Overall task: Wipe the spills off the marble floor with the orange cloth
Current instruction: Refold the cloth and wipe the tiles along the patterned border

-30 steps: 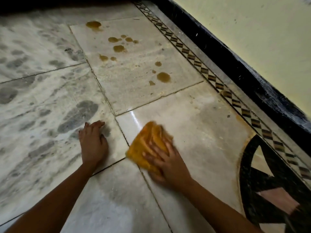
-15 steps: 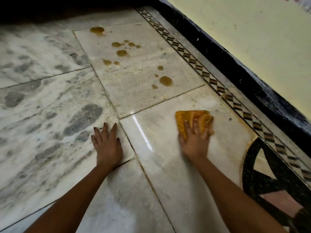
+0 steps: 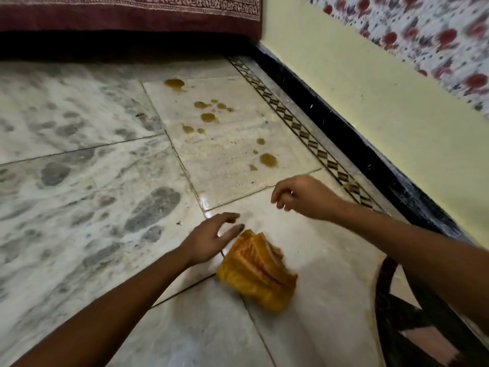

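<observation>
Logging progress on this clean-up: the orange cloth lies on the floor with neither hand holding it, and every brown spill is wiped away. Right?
Not quite. The head view shows the brown spills still on the far tile. The orange cloth does lie loose, free of the left hand and right hand.

Maroon patterned fabric (image 3: 127,11), yellow wall (image 3: 357,107), black skirting (image 3: 344,133), floral cloth (image 3: 436,35)

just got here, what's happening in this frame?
A person is cleaning a marble floor. The orange cloth lies bunched on the tile with neither hand gripping it: the left hand is open right beside it, and the right hand hangs open above the floor. The brown spills on the tile ahead are not yet wiped.
</observation>
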{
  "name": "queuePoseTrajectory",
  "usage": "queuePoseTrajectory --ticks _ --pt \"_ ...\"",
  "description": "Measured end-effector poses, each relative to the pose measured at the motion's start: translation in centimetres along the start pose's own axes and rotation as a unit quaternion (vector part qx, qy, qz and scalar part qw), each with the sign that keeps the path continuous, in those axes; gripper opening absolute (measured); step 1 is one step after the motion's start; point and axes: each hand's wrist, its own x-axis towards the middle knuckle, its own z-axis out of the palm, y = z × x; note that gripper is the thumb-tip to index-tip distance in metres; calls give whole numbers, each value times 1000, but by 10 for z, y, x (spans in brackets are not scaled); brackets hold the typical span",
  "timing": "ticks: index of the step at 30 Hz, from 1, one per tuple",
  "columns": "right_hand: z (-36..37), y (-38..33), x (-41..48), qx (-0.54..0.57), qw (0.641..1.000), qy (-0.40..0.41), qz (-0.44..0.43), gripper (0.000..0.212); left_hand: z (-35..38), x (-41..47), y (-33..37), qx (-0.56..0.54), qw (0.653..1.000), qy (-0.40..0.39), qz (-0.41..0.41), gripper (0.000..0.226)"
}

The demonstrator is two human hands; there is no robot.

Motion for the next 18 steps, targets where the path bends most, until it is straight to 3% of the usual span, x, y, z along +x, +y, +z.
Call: queuePoseTrajectory --ticks 2,4,6,7,11,13,15,18 --pt "-31 -8 7 -119 991 -49 -27 24 4 -3 6 108 989 -63 75 64" --pt "-53 -13 3 -225 963 -141 -44 30 17 -8 -1 234 943 -107 210 70" --pt "-67 -16 -8 -284 934 -210 -54 33 34 -18 -15 346 883 -195 249 79" --pt "-71 -17 -13 -291 927 -230 -58 33 40 -21 -20 373 869 -216 243 79" --pt "-56 -4 -28 -270 920 -275 -65 34 47 -28 -28 214 940 -204 169 37" --pt "-28 9 -21 -247 920 -295 -73 35 48 -24 -25 176 964 -152 131 60" --pt "7 22 -7 -208 931 -287 -85 37 49 -23 -23 219 967 -131 14 87" --pt "58 27 14 -147 952 -243 -112 40 42 -21 -15 204 973 -77 -75 65"
